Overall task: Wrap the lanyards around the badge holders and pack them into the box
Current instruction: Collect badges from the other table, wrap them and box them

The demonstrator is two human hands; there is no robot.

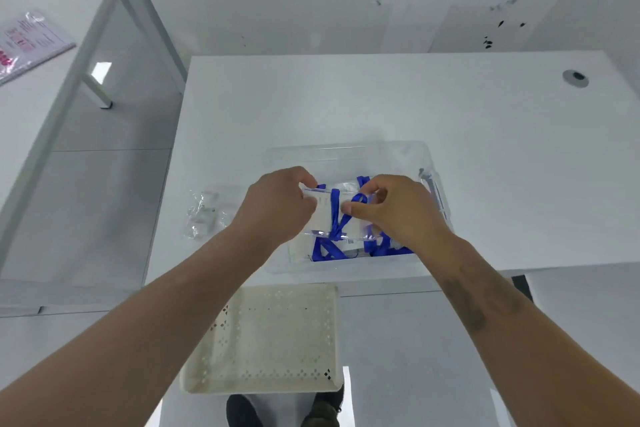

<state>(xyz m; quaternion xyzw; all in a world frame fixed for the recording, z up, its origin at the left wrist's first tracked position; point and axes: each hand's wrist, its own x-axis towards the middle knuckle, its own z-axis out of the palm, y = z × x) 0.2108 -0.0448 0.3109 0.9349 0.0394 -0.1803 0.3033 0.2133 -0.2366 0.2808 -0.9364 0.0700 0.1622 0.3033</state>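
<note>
The badge holder [329, 215], a clear sleeve with a white card inside, was held just above the open clear plastic box [429, 163], its long axis running left to right between my two hands. A blue lanyard [335, 210] crossed its middle in bands running far to near, and a loose loop of it stood up at the right of centre. My left hand [277, 204] gripped the holder's left end, fingers curled over the far edge; I could not see the thumb. My right hand [391, 208] was curled at the right end, thumb pressed on the holder's face just beside the loop, the fingers bent round the strap above it; whether they pinched the loop itself or only the holder's edge I could not tell. That loop lay directly left of my right fingertips, so I judged the right hand the one to tuck it, with the left only steadying. Below the holder, already inside the box, lay more wrapped holders with blue strap [323, 251] showing toward the near wall, so the packing looked well along. Left of the box, some crumpled clear plastic wrapping [204, 215] sat on the white table [502, 149]. Nearer to me, below the table edge, was a cream perforated basket [270, 340], turned so that its flat side showed.
</note>
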